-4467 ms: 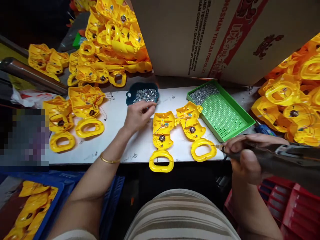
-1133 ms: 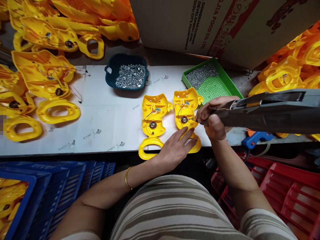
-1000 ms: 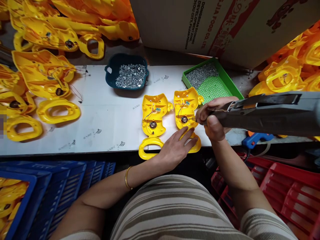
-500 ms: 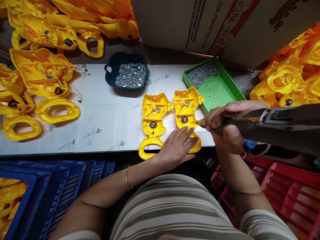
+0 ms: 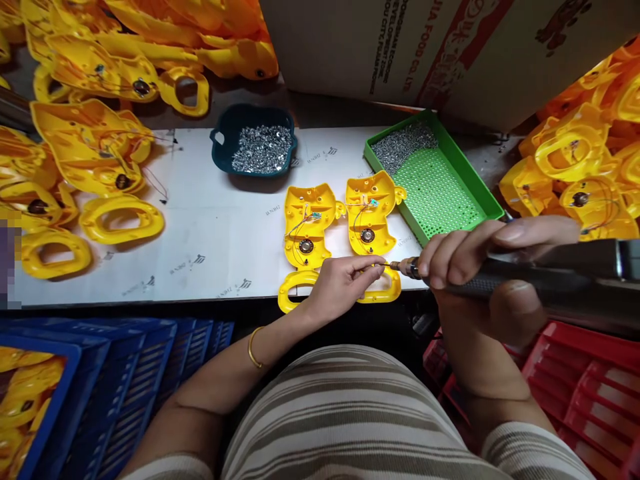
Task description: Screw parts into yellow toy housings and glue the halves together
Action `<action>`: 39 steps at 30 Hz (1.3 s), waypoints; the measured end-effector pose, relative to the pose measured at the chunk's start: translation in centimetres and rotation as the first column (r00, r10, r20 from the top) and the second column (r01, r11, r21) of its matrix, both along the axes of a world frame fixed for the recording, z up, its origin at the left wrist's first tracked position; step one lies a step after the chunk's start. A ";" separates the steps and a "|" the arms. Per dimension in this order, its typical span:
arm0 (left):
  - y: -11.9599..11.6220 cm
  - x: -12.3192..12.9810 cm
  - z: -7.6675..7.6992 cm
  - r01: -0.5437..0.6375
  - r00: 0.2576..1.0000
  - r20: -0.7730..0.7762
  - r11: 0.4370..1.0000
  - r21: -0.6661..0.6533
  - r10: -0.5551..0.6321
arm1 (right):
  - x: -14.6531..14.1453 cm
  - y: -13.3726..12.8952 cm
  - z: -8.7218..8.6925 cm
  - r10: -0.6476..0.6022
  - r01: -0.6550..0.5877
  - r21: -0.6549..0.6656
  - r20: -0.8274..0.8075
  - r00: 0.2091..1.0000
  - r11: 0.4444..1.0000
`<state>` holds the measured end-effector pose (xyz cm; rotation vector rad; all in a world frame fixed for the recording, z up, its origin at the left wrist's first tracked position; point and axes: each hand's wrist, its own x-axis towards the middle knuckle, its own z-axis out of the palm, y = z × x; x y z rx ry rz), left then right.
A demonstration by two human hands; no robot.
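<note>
My right hand [image 5: 480, 263] grips a dark electric screwdriver [image 5: 570, 277], its thin bit pointing left. At the bit's tip, the thumb and fingertips of my left hand [image 5: 337, 283] are pinched together; whatever is between them is too small to make out. Both hands are over the table's front edge. Just beyond them lie two yellow plastic shell halves, a left one [image 5: 296, 227] and a right one [image 5: 361, 217], each with wires, a small circuit board and a round speaker. Yellow rings, the left one [image 5: 285, 293] and the right one [image 5: 393, 288], lie in front, partly covered by my left hand.
A dark bowl [image 5: 220, 157] of small metal parts and a green tray [image 5: 460, 190] of screws stand behind the shells. More yellow shells [image 5: 75, 147] are piled left and right. A big carton [image 5: 340, 53] stands at the back. Blue crates [image 5: 125, 373] and red crates [image 5: 555, 380] flank me below.
My left hand has gone from lying spread over the right ring to a pinch at the bit's tip. The screwdriver has come off the right shell and moved slightly toward me.
</note>
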<state>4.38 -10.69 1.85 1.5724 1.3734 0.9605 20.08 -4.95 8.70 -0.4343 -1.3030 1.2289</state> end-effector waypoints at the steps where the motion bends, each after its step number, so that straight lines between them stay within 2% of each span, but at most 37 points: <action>1: 0.0 -0.1 -0.1 0.010 0.997 -0.072 0.996 0.088 -0.003 | 0.1 0.1 -0.2 0.012 -0.012 -0.007 -0.007 1.000 1.000; 4: 0.0 -0.6 -0.2 0.085 0.955 -0.298 0.949 0.304 0.010 | 0.2 0.3 -0.6 0.015 -0.015 -0.028 0.004 1.000 0.999; 7: 0.0 -0.7 -0.3 0.134 0.921 -0.389 0.924 0.358 0.017 | 0.4 0.0 -0.2 -0.018 0.021 -0.056 0.057 0.998 0.998; 11: -0.1 -0.5 -0.2 0.144 0.927 -0.375 0.938 0.316 -0.016 | 0.7 -0.9 1.1 0.072 -0.053 -0.129 0.144 0.987 0.990; 14: -0.1 -0.3 -0.1 0.135 0.950 -0.308 0.952 0.274 -0.046 | 0.7 -1.3 1.4 0.106 -0.087 -0.126 0.155 0.982 0.988; 20: -0.1 -0.3 -0.2 0.098 0.974 -0.225 0.966 0.238 -0.043 | -0.5 -1.3 0.0 -0.042 0.047 -0.053 0.086 0.995 0.997; 24: -0.2 -0.3 -0.3 0.085 0.979 -0.199 0.975 0.203 -0.044 | -1.0 -1.2 -0.4 -0.075 0.077 -0.025 0.070 0.995 0.997; 30: -0.2 -0.4 0.0 0.101 0.980 -0.182 0.987 0.127 -0.077 | -0.7 -1.0 -0.7 0.015 -0.013 -0.032 0.073 0.997 0.999; 34: -0.1 -0.4 0.1 0.136 0.975 -0.191 0.986 0.095 -0.116 | -1.1 -1.3 -0.7 -0.002 0.008 -0.090 0.058 0.998 0.996; 39: -0.1 -0.3 0.1 0.131 0.977 -0.178 0.987 0.090 -0.114 | -1.0 -1.2 -0.6 0.022 -0.019 -0.082 0.032 0.999 0.996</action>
